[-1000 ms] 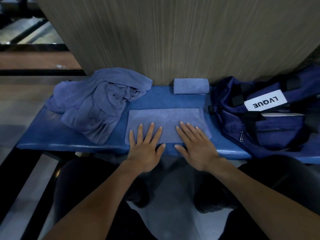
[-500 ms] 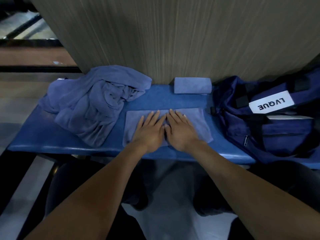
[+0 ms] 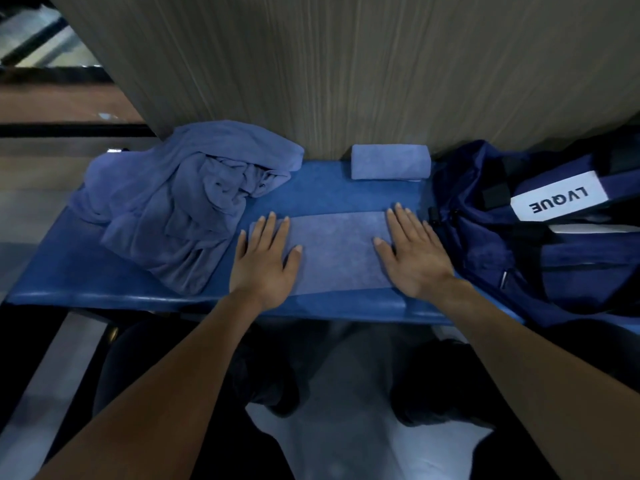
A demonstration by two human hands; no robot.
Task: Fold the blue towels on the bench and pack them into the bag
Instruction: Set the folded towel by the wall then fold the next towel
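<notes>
A flat, folded blue towel (image 3: pixel 341 252) lies spread on the blue padded tabletop (image 3: pixel 329 195), close to its near edge, directly between the two sets of fingers. The left hand (image 3: pixel 265 263) rests palm-down on the towel's left end, its fingers (image 3: pixel 268 230) straight and released, grasping nothing; their tips reach just past the towel's far edge. The right hand (image 3: pixel 414 258) rests palm-down on the towel's right end in the same manner, fingers (image 3: pixel 401 223) extended and flat, thumb lying on the cloth. Beyond the right fingers, against the wood-grain wall panel (image 3: pixel 346 71), sits a small towel already folded into a compact block (image 3: pixel 390 162), apart from the flat towel. To the outside of the left fingers, a heap of unfolded blue towels (image 3: pixel 187 202) occupies the left portion of the tabletop, its edge just beside the left hand. To the outside of the right fingers stands a dark blue bag (image 3: pixel 540 244) bearing a white label reading "LVQUE" (image 3: pixel 559 199), just beside the right hand. Below the tabletop's near edge the person's dark-clad legs (image 3: pixel 263 368) are visible.
</notes>
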